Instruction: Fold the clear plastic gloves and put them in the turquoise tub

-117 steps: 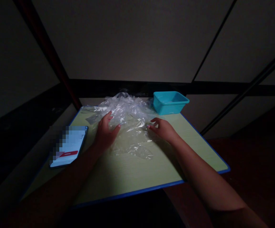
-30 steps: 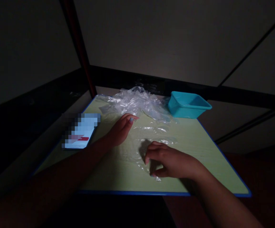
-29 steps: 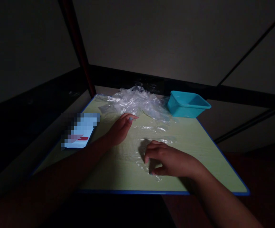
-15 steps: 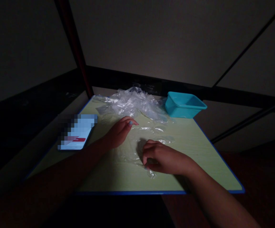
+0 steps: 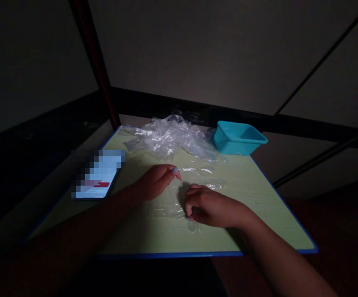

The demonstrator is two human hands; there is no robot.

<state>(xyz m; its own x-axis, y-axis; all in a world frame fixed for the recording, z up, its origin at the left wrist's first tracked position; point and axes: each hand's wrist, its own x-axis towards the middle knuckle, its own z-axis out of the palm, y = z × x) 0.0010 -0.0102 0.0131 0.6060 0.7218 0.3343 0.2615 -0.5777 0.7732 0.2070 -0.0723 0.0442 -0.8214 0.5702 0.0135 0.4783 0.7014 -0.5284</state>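
Observation:
A clear plastic bag [image 5: 168, 209] lies flat and wrinkled on the pale green table [image 5: 268, 225]. My right hand [image 5: 212, 206] rests over its near right part, fingers curled and pinched on the film, and a small crumpled bit shows just below the fingertips. My left hand [image 5: 157, 181] hovers over or lightly touches the bag's left side, with fingers stretched forward, slightly bent, and nothing seen in them. Behind both hands is a loose heap of clear plastic bags [image 5: 171, 136].
At the left stands a lit phone [image 5: 96, 183], its screen partly blurred out. A turquoise plastic basket [image 5: 239, 144] sits at the back right corner. The table has a blue edge [image 5: 179, 255], and dark cabinet panels [image 5: 191, 49] rise behind it.
My left hand has moved a little nearer, toward my right hand. The right hand stays almost in place at the bag, and the crumpled bit beneath it has shifted slightly left.

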